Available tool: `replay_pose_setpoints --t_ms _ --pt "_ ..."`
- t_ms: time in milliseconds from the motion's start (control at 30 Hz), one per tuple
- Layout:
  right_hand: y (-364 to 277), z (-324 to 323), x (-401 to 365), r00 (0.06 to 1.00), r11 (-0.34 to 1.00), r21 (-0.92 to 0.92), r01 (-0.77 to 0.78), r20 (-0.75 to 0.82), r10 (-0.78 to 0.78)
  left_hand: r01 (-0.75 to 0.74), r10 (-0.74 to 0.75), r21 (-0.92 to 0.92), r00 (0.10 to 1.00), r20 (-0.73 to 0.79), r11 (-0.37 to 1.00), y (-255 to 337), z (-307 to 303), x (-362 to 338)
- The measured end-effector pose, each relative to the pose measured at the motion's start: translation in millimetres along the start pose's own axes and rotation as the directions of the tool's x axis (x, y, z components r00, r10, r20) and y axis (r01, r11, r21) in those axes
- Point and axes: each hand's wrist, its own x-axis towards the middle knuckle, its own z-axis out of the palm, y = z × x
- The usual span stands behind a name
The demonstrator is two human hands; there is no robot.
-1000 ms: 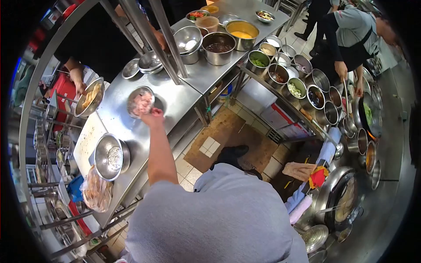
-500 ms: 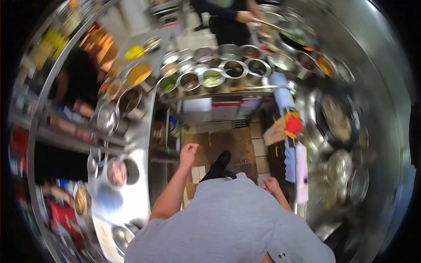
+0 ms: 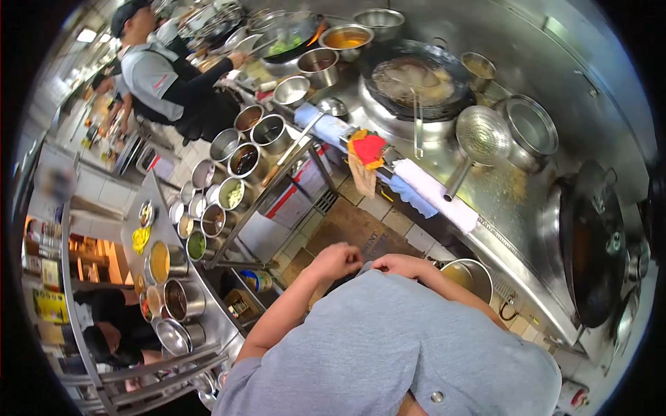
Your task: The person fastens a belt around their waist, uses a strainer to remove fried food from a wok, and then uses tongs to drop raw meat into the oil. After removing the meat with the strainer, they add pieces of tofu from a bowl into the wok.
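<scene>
My left hand (image 3: 338, 261) is in front of my waist with its fingers curled; whatever is in them, if anything, is hidden. Close beside it, my right hand (image 3: 400, 265) is bent in at the front hem of the grey shirt (image 3: 374, 326). Its fingertips are closed near a small grey-dark patch of cloth, and I cannot make out what they grip. Beyond both hands lies a brown floor mat (image 3: 347, 225). A large metal pot (image 3: 468, 279) stands below the counter, right of my right hand.
A wok (image 3: 416, 80) of bubbling liquid sits on the steel range, with a perforated strainer (image 3: 482, 135) nearer me. Folded cloths (image 3: 433, 191) line the range's front rail. Several metal pots (image 3: 246, 159) crowd the left shelf. A co-worker (image 3: 163, 83) stands at another wok.
My view has turned right, bringing the range and wok toward the centre. My hands, apart at my sides before, have come together at my waist.
</scene>
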Motion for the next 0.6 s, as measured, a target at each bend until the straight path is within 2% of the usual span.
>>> replay_pose_setpoints --t_ms 33,67,133,200,267,333,400,433,467,567,600 --pt "-6.1 0.7 -2.3 1.000 1.000 0.005 -0.002 -0.022 0.002 0.034 -0.029 -0.018 0.973 0.227 0.999 4.6 1.8 0.9" --pt "-12.4 0.6 -5.0 1.000 1.000 0.023 -0.006 0.007 0.006 0.072 -0.055 -0.024 0.896 0.441 0.997 7.7 4.0 1.0" --pt "-17.9 -1.6 -13.7 1.000 0.999 0.048 -0.005 0.019 0.004 0.096 -0.052 -0.063 0.865 0.500 0.993 10.4 4.7 -3.1" --pt "-18.1 -2.0 -19.4 0.992 0.992 -0.058 -0.110 0.049 0.113 0.240 -0.099 -0.159 0.792 0.602 0.958 14.3 -4.0 -1.9" --pt "-12.6 -0.1 -21.2 0.996 0.997 -0.017 -0.081 0.029 0.082 0.261 -0.119 -0.106 0.715 0.689 0.959 15.8 -15.4 5.3" --pt "-9.1 9.1 -25.0 0.998 0.998 0.037 -0.059 0.000 0.059 0.332 -0.061 -0.215 0.655 0.753 0.918 9.6 -16.9 10.1" --pt "-13.7 17.3 -28.8 0.996 0.996 0.072 -0.058 -0.069 0.063 0.322 -0.067 -0.153 0.580 0.812 0.934 13.2 -24.2 16.3" --pt "-8.3 22.5 -26.3 0.994 0.999 0.026 -0.040 -0.105 0.042 0.317 -0.086 -0.106 0.534 0.841 0.942 13.2 -29.7 19.9" --pt "-4.8 27.4 -22.9 0.989 0.999 0.040 -0.034 -0.140 0.039 0.296 -0.080 -0.089 0.513 0.854 0.951 7.8 -32.9 24.1" --pt "6.7 53.1 0.8 0.986 0.988 0.136 0.068 -0.160 -0.046 0.234 -0.029 -0.055 0.339 0.940 0.971 -24.0 -33.7 26.6" --pt "3.7 61.9 10.8 0.981 0.987 0.144 0.072 -0.191 -0.043 0.213 -0.024 -0.047 0.318 0.948 0.976 -28.4 -37.9 27.6"
